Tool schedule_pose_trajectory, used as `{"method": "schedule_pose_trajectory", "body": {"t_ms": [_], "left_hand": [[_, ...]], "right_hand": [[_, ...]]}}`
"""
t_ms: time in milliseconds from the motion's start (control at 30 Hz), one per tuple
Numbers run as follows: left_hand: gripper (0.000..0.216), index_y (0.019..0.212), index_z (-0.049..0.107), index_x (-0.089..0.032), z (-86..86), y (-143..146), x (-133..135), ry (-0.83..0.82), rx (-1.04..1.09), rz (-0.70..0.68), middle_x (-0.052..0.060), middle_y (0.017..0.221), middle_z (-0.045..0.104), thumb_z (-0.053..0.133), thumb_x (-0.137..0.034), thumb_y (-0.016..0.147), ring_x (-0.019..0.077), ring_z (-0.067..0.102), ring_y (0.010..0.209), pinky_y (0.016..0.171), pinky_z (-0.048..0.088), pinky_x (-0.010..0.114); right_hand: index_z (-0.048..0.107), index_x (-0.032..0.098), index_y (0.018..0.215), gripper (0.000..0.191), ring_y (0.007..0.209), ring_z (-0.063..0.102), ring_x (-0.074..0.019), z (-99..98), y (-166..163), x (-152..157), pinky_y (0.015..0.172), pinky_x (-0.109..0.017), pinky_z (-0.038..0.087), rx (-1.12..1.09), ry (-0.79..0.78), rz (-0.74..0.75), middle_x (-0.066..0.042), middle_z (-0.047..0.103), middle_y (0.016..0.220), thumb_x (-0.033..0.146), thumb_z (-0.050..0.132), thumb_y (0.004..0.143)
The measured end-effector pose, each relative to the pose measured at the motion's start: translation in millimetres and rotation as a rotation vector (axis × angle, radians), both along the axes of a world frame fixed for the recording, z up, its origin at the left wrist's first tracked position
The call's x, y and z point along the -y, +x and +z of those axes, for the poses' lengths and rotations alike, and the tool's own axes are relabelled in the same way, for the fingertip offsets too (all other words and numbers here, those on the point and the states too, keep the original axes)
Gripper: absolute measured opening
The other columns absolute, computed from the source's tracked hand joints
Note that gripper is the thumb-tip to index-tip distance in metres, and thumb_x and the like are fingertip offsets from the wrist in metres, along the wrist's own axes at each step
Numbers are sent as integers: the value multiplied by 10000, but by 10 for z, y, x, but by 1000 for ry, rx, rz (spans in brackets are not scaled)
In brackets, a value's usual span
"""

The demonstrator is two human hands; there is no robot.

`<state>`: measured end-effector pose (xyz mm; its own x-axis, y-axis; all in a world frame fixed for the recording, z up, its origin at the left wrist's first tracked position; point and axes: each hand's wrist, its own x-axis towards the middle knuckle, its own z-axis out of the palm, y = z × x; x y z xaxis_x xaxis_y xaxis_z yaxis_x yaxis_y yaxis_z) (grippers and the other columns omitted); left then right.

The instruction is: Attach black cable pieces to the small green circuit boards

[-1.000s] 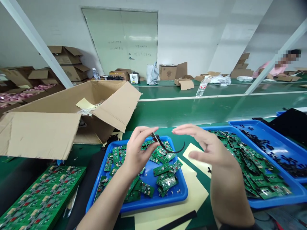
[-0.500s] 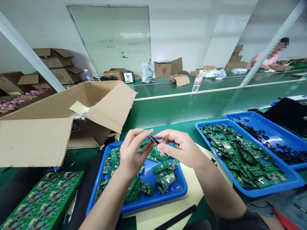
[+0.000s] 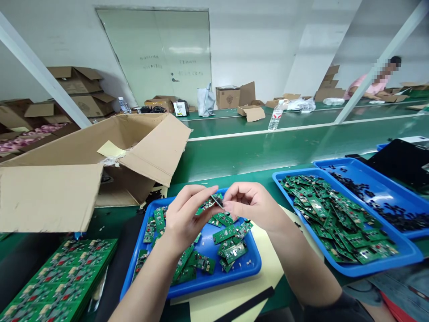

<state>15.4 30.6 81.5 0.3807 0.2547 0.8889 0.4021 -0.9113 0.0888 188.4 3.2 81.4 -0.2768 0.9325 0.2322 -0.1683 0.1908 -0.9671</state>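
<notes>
From the head camera, your left hand (image 3: 187,214) and right hand (image 3: 250,203) meet at the centre of the frame. Each grip is pressed together on one end of a small dark part (image 3: 217,201), pinched between thumb and fingertips. What kind of piece it is cannot be told at this size. You hold it raised above the middle blue tray (image 3: 201,282), probably so that anything dropped falls among the loose circuit boards (image 3: 231,243) heaped there.

That tray rests on yellow paper (image 3: 234,297) on the green bench (image 3: 251,152), close to your body. At the right of the frame, a second blue tray (image 3: 368,269) carries more circuit boards. Just behind it, a third tray (image 3: 338,160) holds small black pieces (image 3: 378,205). The kinds seem kept apart yet near.

A sheet of joined boards (image 3: 56,281) lies lower left, beside an open cardboard box (image 3: 50,197). Another person (image 3: 368,85) works far off, upper right.
</notes>
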Motion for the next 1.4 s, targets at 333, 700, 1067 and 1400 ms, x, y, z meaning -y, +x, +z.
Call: {"method": "schedule_pose_trajectory", "body": {"t_ms": [333,700,1067,1400], "left_hand": [[371,1170,578,-218,4,4,54,-177,-16,-139,40,876,634,656,-297,816,134,622,740,641,559,243],[324,1225,580,-232,-17,104,171,-662,110,-352,76,999,622,412,-272,950,171,577,861,734,512,296],[287,964,639,-162,-3,182,192,-892,246,-301,34,745,627,377,-279,953,130,565,630,583,493,241],[282,768,544,-169,59,153,217,-982,108,-269,-26,601,468,360,-286,947,104,438,531,512,384,234]], "right_hand": [[619,201,799,27,657,610,-107,12,-28,111,611,-217,502,218,401,-256,14,661,731,190,613,823],[553,216,950,87,720,628,-144,-58,-178,104,740,-296,523,381,776,-626,-20,659,838,167,508,893],[549,204,1096,223,730,614,-154,-35,-80,78,845,-348,515,505,780,-641,-2,619,736,149,535,880],[615,217,855,136,772,613,-150,3,53,48,983,-431,442,728,928,-728,-15,651,784,120,526,889]]}}
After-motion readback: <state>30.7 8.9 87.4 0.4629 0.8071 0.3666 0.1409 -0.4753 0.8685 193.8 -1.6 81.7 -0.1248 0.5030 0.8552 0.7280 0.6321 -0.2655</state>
